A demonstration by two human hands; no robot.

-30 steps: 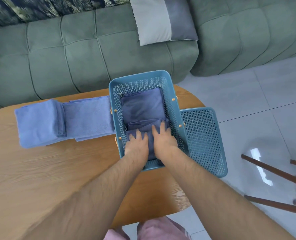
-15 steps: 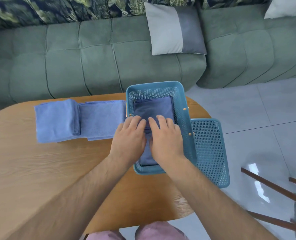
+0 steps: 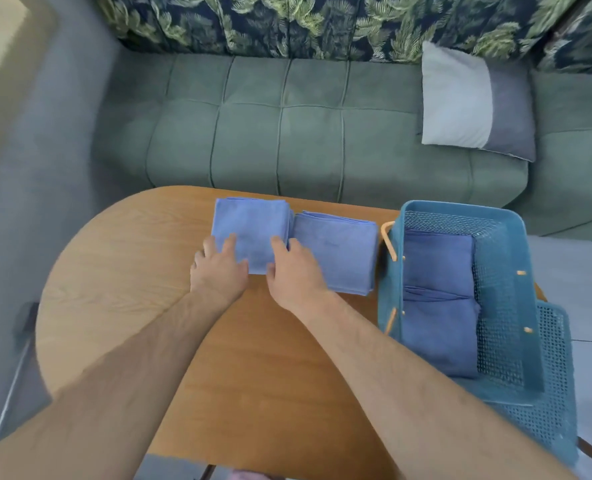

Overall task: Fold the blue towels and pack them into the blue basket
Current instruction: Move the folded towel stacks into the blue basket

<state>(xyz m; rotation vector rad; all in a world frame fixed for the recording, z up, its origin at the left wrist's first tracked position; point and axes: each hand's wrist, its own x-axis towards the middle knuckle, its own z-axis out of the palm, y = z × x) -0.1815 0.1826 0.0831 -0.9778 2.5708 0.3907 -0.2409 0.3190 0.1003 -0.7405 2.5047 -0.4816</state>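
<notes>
Two folded light-blue towels lie side by side on the wooden table (image 3: 121,306). My left hand (image 3: 218,268) touches the near left corner of the thicker left towel (image 3: 253,226), fingers extended onto it. My right hand (image 3: 296,271) rests at that towel's near right corner, fingers at the seam with the flatter right towel (image 3: 339,251). The blue mesh basket (image 3: 502,271) stands at the table's right end with two darker folded blue towels (image 3: 436,299) lying flat inside it.
A blue mesh lid (image 3: 547,393) lies by the basket, overhanging the table's right edge. A green sofa (image 3: 287,133) with a grey-and-white cushion (image 3: 471,102) runs behind the table. Tiled floor lies to the right, and a chair leg shows at lower right.
Both hands left the towels in the basket and moved left onto the folded towel on the table. The head view swung left, so the basket now sits at the right.
</notes>
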